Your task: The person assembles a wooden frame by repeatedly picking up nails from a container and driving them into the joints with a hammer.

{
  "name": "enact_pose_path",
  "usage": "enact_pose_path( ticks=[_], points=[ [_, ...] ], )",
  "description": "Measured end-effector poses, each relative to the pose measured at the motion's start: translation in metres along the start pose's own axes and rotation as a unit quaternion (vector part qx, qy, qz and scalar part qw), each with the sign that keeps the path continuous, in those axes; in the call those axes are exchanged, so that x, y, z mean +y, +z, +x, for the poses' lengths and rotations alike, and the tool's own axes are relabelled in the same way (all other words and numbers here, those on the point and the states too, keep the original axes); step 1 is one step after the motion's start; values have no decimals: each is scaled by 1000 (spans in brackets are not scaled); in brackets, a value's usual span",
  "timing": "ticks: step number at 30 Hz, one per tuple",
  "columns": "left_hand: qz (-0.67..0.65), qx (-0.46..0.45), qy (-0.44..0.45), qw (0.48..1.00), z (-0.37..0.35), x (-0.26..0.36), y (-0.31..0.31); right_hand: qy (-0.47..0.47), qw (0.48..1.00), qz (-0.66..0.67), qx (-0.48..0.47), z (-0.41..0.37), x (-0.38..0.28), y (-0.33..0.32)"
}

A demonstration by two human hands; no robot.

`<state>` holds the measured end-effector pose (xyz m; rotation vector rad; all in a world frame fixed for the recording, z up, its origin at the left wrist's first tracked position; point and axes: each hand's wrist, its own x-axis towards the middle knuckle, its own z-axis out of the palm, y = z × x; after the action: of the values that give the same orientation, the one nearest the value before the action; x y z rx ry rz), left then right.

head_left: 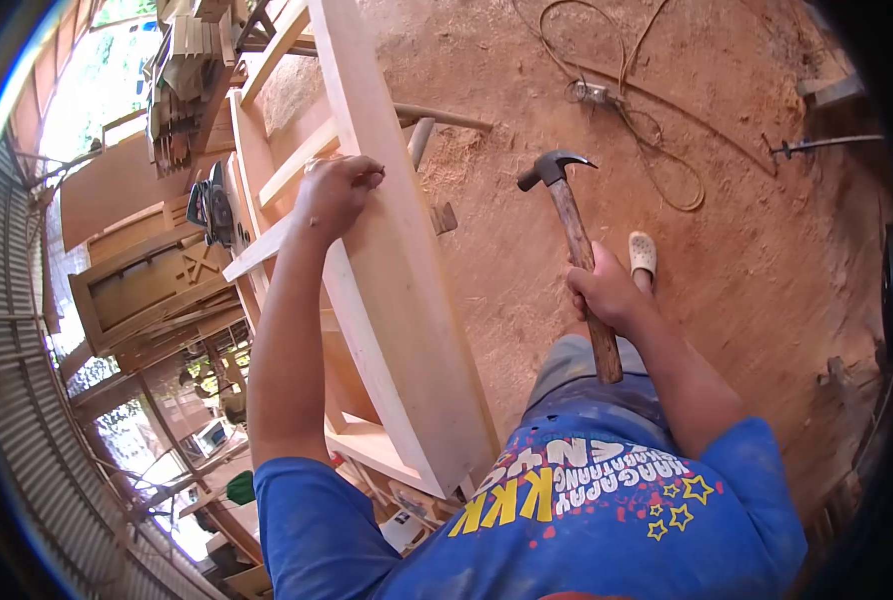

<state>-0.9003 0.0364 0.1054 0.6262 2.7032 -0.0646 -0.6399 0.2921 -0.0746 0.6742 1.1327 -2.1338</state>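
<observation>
My right hand (607, 288) is wrapped round the wooden handle of a claw hammer (573, 220). The hammer's dark head points away from me, over the dirt floor and clear of the wood. At the left, my closed left hand (342, 190) is at the upper face of a pale wooden frame (407, 300). Its fingertips are pinched together near the wide board; whatever they hold, if anything, is too small to make out. Slats and crosspieces of the frame run out to the left beneath my left forearm.
A dark power tool (210, 207) sits on the frame's far left side. Beyond it are a panelled wooden door (152, 285) and stacked timber. A cable (657, 165) with a small box lies on the dirt floor (507, 270). Wooden poles (442, 117) stick out beside the frame.
</observation>
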Motion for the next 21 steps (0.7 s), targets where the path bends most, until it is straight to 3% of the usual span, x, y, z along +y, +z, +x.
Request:
enact_pose_path(
  ticks=[6, 12, 14, 17, 21],
  points=[
    [1, 15, -14, 1000, 7, -10, 11, -4, 1000, 14, -11, -1, 11, 4],
    [-153, 222, -88, 959, -2, -6, 32, -94, 990, 85, -65, 2, 22, 33],
    [-128, 244, -102, 956, -7, -4, 33, -112, 989, 57, -72, 9, 29, 40],
    [-106, 298, -86, 945, -18, -7, 38, -70, 997, 6, 21, 12, 16, 39],
    [-98, 379, -53, 919, -16, -20, 45, -51, 999, 16, 8, 12, -1, 23]
  ],
)
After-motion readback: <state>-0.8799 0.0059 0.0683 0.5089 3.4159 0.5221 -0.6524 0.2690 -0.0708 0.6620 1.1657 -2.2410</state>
